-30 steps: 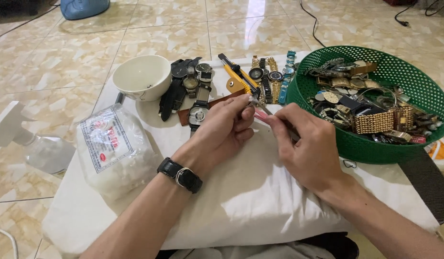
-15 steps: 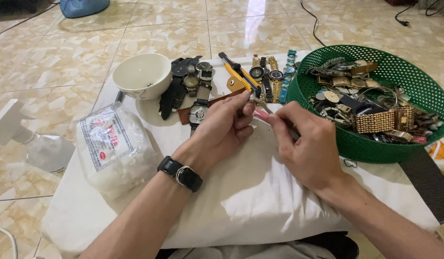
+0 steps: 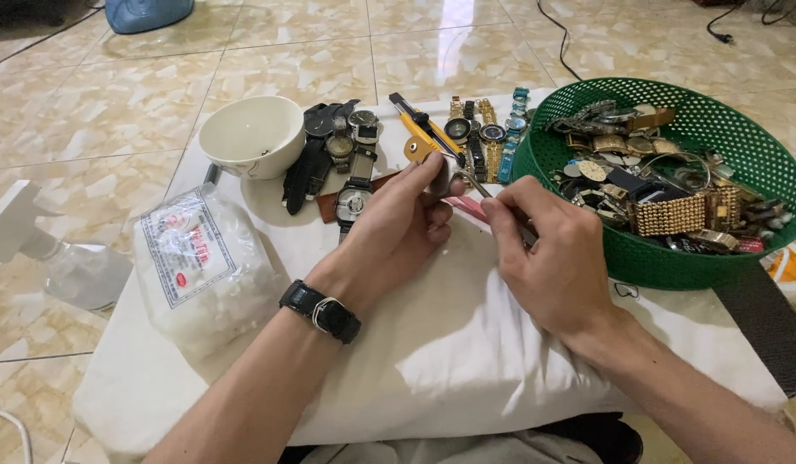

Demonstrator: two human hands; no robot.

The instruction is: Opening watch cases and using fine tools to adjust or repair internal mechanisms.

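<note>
My left hand (image 3: 396, 232), with a black wristwatch (image 3: 320, 310) on its wrist, pinches a small metal watch part (image 3: 457, 178) between thumb and fingers; most of the part is hidden. My right hand (image 3: 548, 258) holds a thin pink-handled tool (image 3: 466, 209) whose metal tip touches that part. Both hands hover over a white cloth-covered surface (image 3: 432, 361). Just beyond them lie a row of wristwatches (image 3: 484, 142), a yellow utility knife (image 3: 425, 133) and darker watches (image 3: 342, 155).
A green plastic basket (image 3: 673, 258) full of watches and metal bands sits at the right. A white bowl (image 3: 252, 133) stands at the upper left, a clear bag of white material (image 3: 200, 275) at the left. A black strap (image 3: 767, 318) lies at the right edge. Tiled floor surrounds everything.
Both hands stay together over the cloth with only tiny shifts; the tool tip keeps working at the small part held by my left hand.
</note>
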